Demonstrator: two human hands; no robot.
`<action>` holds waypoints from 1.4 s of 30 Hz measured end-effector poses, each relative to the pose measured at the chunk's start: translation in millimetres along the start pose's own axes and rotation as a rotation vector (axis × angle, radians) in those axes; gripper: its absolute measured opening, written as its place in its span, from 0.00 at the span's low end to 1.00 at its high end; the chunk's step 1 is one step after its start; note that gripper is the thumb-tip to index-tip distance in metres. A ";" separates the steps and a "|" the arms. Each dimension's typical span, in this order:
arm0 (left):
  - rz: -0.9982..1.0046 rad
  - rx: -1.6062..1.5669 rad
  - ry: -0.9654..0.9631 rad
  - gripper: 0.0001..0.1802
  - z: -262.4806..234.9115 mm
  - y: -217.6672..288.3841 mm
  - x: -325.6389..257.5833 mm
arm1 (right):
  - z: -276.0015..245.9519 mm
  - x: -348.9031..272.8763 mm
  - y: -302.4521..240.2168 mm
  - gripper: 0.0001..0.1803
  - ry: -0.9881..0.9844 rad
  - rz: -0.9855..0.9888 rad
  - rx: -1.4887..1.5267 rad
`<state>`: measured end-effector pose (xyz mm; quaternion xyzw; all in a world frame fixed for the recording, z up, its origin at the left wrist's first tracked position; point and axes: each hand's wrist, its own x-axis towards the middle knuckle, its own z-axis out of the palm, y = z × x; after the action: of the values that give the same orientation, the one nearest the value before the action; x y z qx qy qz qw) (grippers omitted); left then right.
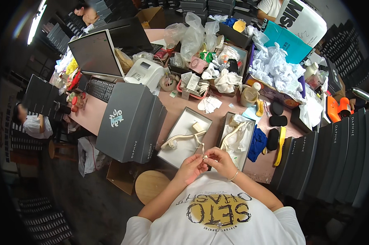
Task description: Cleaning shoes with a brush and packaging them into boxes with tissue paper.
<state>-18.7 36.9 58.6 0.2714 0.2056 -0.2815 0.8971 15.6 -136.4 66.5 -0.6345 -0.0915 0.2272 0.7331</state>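
Note:
My left hand [191, 168] and my right hand [219, 160] meet in front of my chest. Their fingertips pinch the thin ankle strap of a cream heeled sandal [182, 139]. Fingers cover the strap's end, so its fastening is hard to make out. The sandal lies on its side in a white-lined shoebox lid [172, 154], its block heel toward the far side. Just right of it, a second cream sandal [232, 134] rests among white tissue paper [240, 143] in an open shoebox [221, 127].
Dark shoeboxes stand at left [121, 122] and in a row at right [305, 163]. A blue cloth [257, 143], a yellow-handled brush [280, 147] and black pads lie right of the open box. Behind are a label printer [144, 74], a monitor [95, 53] and bins of crumpled paper [274, 67].

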 end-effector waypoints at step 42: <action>0.034 -0.057 0.007 0.10 3.2 -14.6 23.9 | 9.7 0.3 -3.4 0.05 0.339 -0.167 -0.335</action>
<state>-8.9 15.4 43.1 0.2500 0.2122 -0.2593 0.9084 12.5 -127.9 71.4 -0.7663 -0.0560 0.0379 0.6389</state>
